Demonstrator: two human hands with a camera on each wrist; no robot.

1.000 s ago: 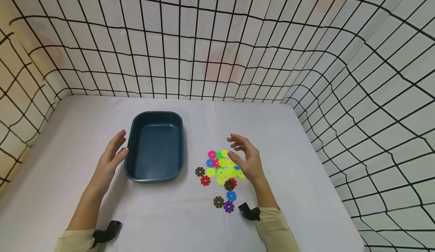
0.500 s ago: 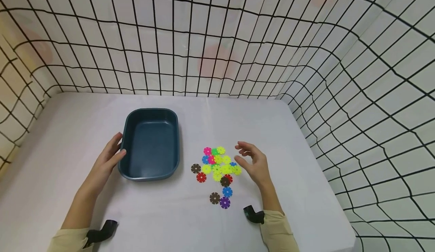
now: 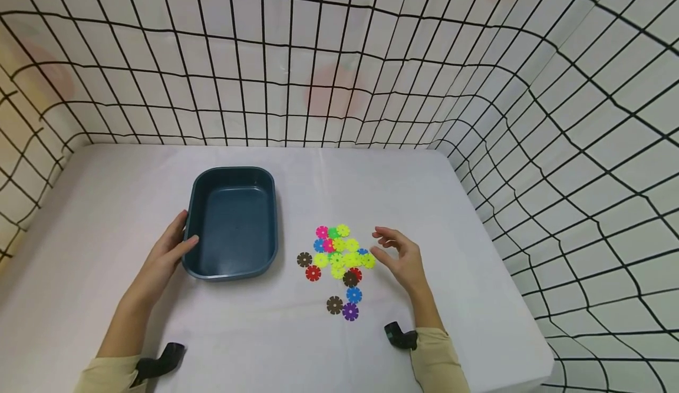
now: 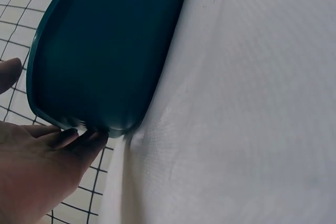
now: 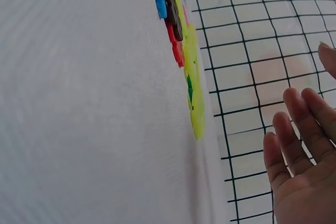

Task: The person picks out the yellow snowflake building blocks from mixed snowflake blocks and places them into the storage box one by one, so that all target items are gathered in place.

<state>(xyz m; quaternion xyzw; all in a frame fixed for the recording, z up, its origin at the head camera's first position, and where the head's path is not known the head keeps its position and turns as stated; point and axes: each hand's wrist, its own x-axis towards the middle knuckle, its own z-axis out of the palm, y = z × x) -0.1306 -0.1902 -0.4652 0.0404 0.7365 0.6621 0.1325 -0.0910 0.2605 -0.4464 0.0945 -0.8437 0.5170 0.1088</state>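
A dark blue-green rectangular tray (image 3: 233,228) stands on the table's left half, with bare insides. My left hand (image 3: 165,257) is at its left side, fingers along the outer wall and thumb over the rim. In the left wrist view, the fingertips (image 4: 94,137) meet the tray wall (image 4: 105,51), while the thumb stays apart from the rim. Right of the tray lies a loose cluster of notched plastic discs (image 3: 337,259), mostly yellow, with blue, pink, green and red ones. My right hand (image 3: 405,260) hovers just right of them, fingers relaxed and holding nothing.
Brown discs (image 3: 335,305) and a purple disc (image 3: 350,311) lie nearer the front. A white cloth covers the table (image 3: 297,346). Black wire mesh (image 3: 329,57) over white sheeting encloses the back and both sides. Black devices (image 3: 161,362) sit at both wrists.
My left hand has come up against the tray's side. My right hand has drawn away to the right from over the discs. The head view has shifted slightly.
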